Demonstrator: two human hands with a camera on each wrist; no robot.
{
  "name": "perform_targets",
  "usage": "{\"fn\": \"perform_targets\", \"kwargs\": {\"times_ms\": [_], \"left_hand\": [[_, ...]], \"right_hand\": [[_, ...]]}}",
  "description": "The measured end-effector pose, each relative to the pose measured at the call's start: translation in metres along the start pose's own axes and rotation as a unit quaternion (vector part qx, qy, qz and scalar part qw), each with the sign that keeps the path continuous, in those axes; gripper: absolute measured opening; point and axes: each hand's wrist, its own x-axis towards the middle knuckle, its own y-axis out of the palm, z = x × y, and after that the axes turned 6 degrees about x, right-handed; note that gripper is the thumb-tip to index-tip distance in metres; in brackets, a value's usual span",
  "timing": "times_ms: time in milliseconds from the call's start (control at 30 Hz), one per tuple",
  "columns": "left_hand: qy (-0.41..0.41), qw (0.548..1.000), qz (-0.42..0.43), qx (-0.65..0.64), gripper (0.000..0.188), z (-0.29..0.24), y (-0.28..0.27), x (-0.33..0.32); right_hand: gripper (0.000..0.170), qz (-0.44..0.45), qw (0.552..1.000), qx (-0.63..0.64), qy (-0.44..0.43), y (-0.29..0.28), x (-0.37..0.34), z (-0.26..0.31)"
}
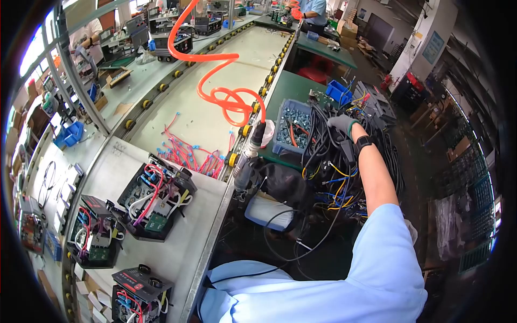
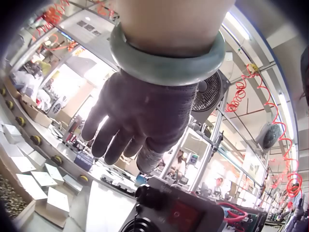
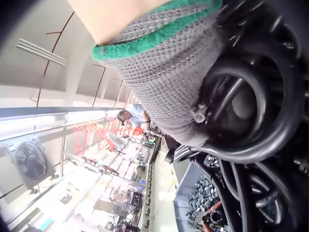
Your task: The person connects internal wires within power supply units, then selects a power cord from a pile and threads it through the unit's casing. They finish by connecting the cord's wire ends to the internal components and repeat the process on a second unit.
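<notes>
In the head view a grey-gloved right hand (image 1: 342,125) lies on a tangled bundle of black cables (image 1: 318,129) beside a blue bin of small metal parts (image 1: 293,116). The right wrist view has the same gloved hand (image 3: 166,87) against thick looped black cable (image 3: 256,154), its fingers curled in among the loops and mostly hidden. The left hand (image 2: 145,111), in a dark glove below a pale green bangle, hangs with loose, spread fingers and holds nothing. Beneath it is a black device with a red switch (image 2: 186,215). The head view does not show the left hand.
Several open black devices with red and white wires (image 1: 153,199) stand on the left bench. Red wires (image 1: 188,153) lie on the roller line (image 1: 204,126). A coiled orange hose (image 1: 229,102) hangs above it. A small blue bin (image 1: 339,92) stands behind the cables.
</notes>
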Motion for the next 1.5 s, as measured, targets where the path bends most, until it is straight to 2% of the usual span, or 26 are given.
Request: {"fn": "perform_targets", "kwargs": {"times_ms": [67,100,167,200,233,300,333,433,467,500,567,667,700,767,833,867,967,1033,1133,1167,1267,1300,1367,1400,1433,1500], "left_hand": [[-0.008,0.999,-0.032,-0.043,0.049,-0.021,-0.013,0.006],[-0.008,0.999,-0.032,-0.04,0.049,-0.027,-0.015,0.008],[0.105,0.988,-0.06,-0.094,0.047,-0.043,-0.021,0.013],[0.07,0.992,-0.059,-0.092,0.05,-0.056,-0.02,0.016],[0.071,0.992,-0.058,-0.089,0.05,-0.066,-0.017,0.015],[0.051,0.996,-0.027,-0.066,0.056,-0.076,-0.014,0.018],[0.072,0.994,-0.013,-0.079,0.061,-0.06,-0.01,0.019],[0.131,0.988,0.016,-0.074,0.064,-0.031,-0.013,0.005],[0.075,0.995,0.036,-0.055,0.07,-0.008,-0.01,0.007],[0.071,0.995,0.036,-0.059,0.07,-0.003,-0.009,0.006],[0.039,0.995,0.044,-0.075,0.072,0.003,-0.011,0.007],[0.083,0.993,0.043,-0.07,0.062,-0.005,-0.014,0.02],[0.102,0.99,0.042,-0.087,0.057,-0.014,-0.012,0.025],[0.127,0.987,0.044,-0.088,0.053,-0.037,-0.002,0.04],[0.145,0.984,0.042,-0.092,0.05,-0.04,0.005,0.042],[0.165,0.983,0.047,-0.062,0.049,-0.031,0.005,0.041],[0.185,0.981,0.044,-0.023,0.048,-0.011,0.009,0.034],[0.14,0.987,0.045,0.063,0.049,-0.003,0.01,0.026],[0.09,0.994,0.055,-0.025,0.05,-0.035,0.006,0.009],[0.086,0.995,0.052,-0.028,0.05,-0.04,0.006,0.005],[0.232,0.967,-0.011,0.102,0.05,-0.049,-0.002,-0.001],[0.232,0.967,-0.011,0.101,0.05,-0.036,-0.004,0.002],[0.09,0.993,0.068,0.019,0.049,0.002,-0.002,0.012],[0.1,0.993,0.05,-0.037,0.049,-0.023,-0.011,0.007],[0.107,0.99,0.028,-0.091,0.049,-0.049,-0.02,0.004],[0.143,0.977,0.001,-0.157,0.052,-0.023,-0.021,0.017]], "right_hand": [[0.071,-0.02,0.995,-0.088,0.034,0.009,-0.019,0.032],[0.076,-0.01,0.985,-0.174,0.017,0.014,-0.016,0.037],[0.079,-0.024,0.955,-0.294,0.037,0.026,-0.034,0.068],[0.083,-0.044,0.943,-0.327,0.052,0.035,-0.046,0.083],[0.075,-0.05,0.926,-0.367,0.074,0.041,-0.025,0.076],[0.068,-0.035,0.93,-0.326,0.166,0.046,0.01,0.054],[0.061,-0.044,0.942,-0.296,0.154,0.042,0.0,0.052],[0.061,-0.091,0.982,-0.153,0.068,0.028,-0.004,0.016],[0.061,-0.101,0.991,-0.084,0.038,0.023,-0.009,0.01],[0.062,-0.108,0.994,-0.013,0.006,0.021,-0.013,0.006],[0.048,-0.121,0.98,0.129,-0.093,0.024,-0.04,0.016],[0.034,-0.029,0.99,0.134,-0.04,0.018,-0.06,0.059],[0.037,-0.018,0.989,0.144,-0.009,0.024,-0.032,0.05],[0.041,-0.083,0.992,-0.094,-0.01,0.054,0.011,0.036],[0.054,-0.123,0.961,-0.246,-0.007,0.079,-0.005,0.066],[0.063,-0.019,0.968,-0.248,0.022,0.083,0.009,0.077],[0.07,-0.016,0.955,-0.288,0.067,0.088,0.03,0.073],[0.069,0.0,0.973,-0.225,0.052,0.078,0.008,0.075],[0.066,0.031,0.975,-0.208,0.074,0.072,0.012,0.069],[0.057,0.01,0.977,-0.205,0.053,0.072,0.015,0.062],[0.038,-0.053,0.997,-0.043,-0.035,0.062,-0.004,0.048],[0.036,-0.069,0.997,-0.003,-0.018,0.057,-0.005,0.044],[0.031,-0.075,0.984,0.128,-0.093,0.044,-0.024,0.03],[0.027,-0.046,0.97,0.198,-0.132,0.034,-0.014,0.013],[0.024,-0.005,0.95,0.287,-0.123,0.022,-0.035,0.016],[0.029,-0.012,0.916,0.346,-0.203,-0.007,-0.057,0.01]]}}
